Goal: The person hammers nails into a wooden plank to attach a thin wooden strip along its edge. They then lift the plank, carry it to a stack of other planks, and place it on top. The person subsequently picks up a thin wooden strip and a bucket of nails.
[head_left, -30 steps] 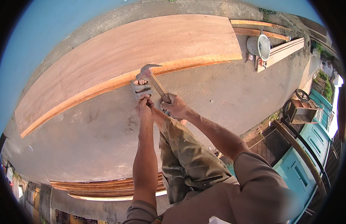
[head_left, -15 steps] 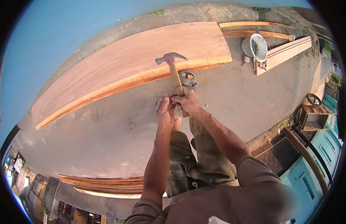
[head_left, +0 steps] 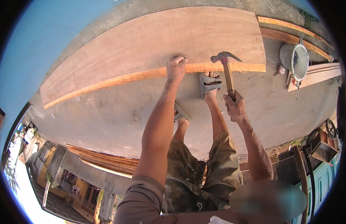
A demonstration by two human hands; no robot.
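Across the rough concrete ground (head_left: pixel 117 115), a long plywood board (head_left: pixel 161 41) is laid. The hammer (head_left: pixel 228 74) is gripped round its handle by the right hand (head_left: pixel 236 107), its head seen against the board's near side. The left hand (head_left: pixel 176 69) is balled there, fingers curled in; anything pinched inside is hidden. Knuckles or the sandalled foot (head_left: pixel 210 84) could be struck if a blow strayed. Contact between left hand and board cannot be confirmed.
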